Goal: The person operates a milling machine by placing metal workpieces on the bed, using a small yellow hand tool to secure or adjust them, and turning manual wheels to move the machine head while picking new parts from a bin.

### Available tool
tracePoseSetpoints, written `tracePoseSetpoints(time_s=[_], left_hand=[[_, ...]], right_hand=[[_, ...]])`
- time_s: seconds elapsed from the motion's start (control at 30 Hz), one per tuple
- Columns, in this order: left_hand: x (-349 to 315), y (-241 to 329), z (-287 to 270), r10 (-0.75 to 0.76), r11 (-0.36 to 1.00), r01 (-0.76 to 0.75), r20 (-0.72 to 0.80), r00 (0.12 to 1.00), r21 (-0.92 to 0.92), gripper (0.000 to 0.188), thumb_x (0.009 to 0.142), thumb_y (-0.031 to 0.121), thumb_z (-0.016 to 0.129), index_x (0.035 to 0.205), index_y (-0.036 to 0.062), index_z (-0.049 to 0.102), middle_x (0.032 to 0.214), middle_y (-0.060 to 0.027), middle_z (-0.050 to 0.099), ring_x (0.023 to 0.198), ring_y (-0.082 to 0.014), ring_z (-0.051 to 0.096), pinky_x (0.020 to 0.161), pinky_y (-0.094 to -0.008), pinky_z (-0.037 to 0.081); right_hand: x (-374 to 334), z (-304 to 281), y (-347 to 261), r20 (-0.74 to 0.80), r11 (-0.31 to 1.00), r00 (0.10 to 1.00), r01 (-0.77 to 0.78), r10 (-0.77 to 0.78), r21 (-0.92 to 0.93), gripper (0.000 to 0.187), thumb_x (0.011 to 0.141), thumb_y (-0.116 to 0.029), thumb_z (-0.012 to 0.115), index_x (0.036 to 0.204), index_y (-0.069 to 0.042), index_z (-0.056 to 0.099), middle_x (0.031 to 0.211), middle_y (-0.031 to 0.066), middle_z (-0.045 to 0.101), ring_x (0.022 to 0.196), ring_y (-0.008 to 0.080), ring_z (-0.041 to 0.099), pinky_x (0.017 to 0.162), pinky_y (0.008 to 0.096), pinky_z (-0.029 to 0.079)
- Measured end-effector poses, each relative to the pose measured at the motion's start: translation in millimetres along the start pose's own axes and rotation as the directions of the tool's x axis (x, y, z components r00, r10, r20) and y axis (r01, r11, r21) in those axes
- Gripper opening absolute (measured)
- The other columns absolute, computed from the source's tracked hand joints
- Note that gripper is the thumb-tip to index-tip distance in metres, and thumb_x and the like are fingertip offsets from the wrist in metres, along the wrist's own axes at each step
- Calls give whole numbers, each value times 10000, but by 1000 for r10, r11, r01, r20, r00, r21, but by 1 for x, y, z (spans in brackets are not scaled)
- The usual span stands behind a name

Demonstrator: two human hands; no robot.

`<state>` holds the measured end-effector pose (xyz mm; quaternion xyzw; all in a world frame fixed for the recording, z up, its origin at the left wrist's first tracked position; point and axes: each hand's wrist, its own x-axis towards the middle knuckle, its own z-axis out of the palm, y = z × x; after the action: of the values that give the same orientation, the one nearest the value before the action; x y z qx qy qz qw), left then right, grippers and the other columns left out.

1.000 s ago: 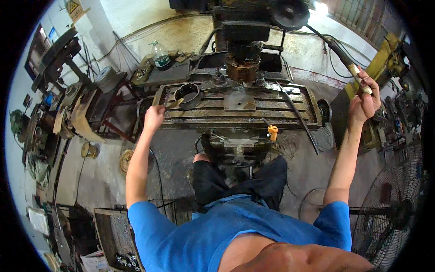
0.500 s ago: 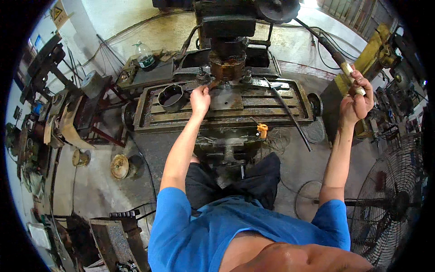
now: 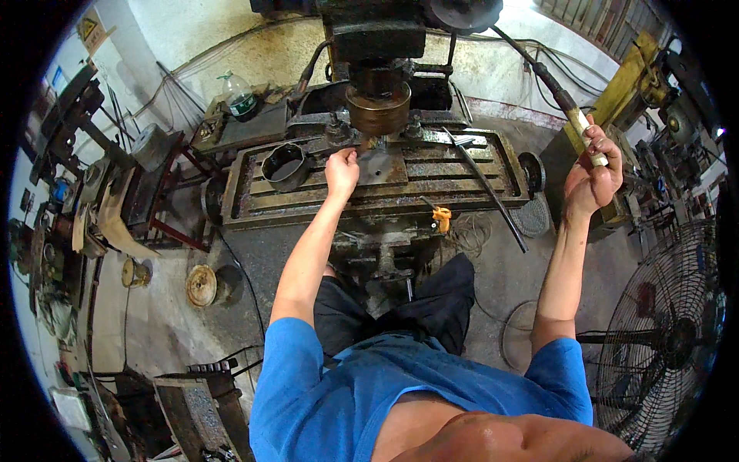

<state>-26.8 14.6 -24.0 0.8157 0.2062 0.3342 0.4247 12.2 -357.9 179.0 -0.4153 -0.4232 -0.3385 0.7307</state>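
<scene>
My left hand (image 3: pixel 341 172) is closed just below the machine's spindle, with the short brown end of a thin tool (image 3: pixel 365 148) poking out past its fingers. That tool looks like a small brush; the hand hides most of it. My right hand (image 3: pixel 594 175), palm up, has its fingers wrapped round the pale, wrapped grip of a long lever (image 3: pixel 577 122) that runs from the machine head. The brown, round spindle collar (image 3: pixel 379 112) hangs over a flat metal plate (image 3: pixel 383 171) on the slotted table (image 3: pixel 308 202). Left of my left hand stands a dark pot (image 3: pixel 286 168) with dark contents.
A long metal bar (image 3: pixel 493 196) lies slantwise over the table's right front edge. An orange-yellow tool (image 3: pixel 441 219) is at the front edge. A big caged fan (image 3: pixel 670 331) stands at right, a bucket (image 3: pixel 202 286) on the floor at left, a clear bottle (image 3: pixel 239 98) behind.
The whole view has shifted a little to the left. My right hand and the lever's grip are slightly lower and further left; my left hand stays beside the spindle.
</scene>
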Motion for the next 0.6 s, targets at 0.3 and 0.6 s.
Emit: tracePoseSetpoints(time_s=[0.3, 0.6], left_hand=[[-13, -24, -84, 11, 998, -2, 157, 987, -56, 207, 828, 141, 534, 960, 3, 614, 662, -159, 603, 563, -215, 580, 568, -337, 452], [2, -46, -154, 235, 854, -162, -90, 968, 494, 208, 835, 171, 500, 984, 76, 609, 800, -179, 620, 750, -356, 593, 654, -428, 473]], right_hand=[[-13, -3, 4, -5, 1000, 1000, -26, 26, 6, 294, 566, -60, 414, 817, 18, 546, 930, 189, 563, 954, 272, 519, 1043, 508, 195], [-26, -17, 14, 34, 1000, 999, 24, -25, 12, 216, 695, -167, 544, 824, 5, 561, 881, 109, 562, 964, 284, 517, 1022, 535, 228]])
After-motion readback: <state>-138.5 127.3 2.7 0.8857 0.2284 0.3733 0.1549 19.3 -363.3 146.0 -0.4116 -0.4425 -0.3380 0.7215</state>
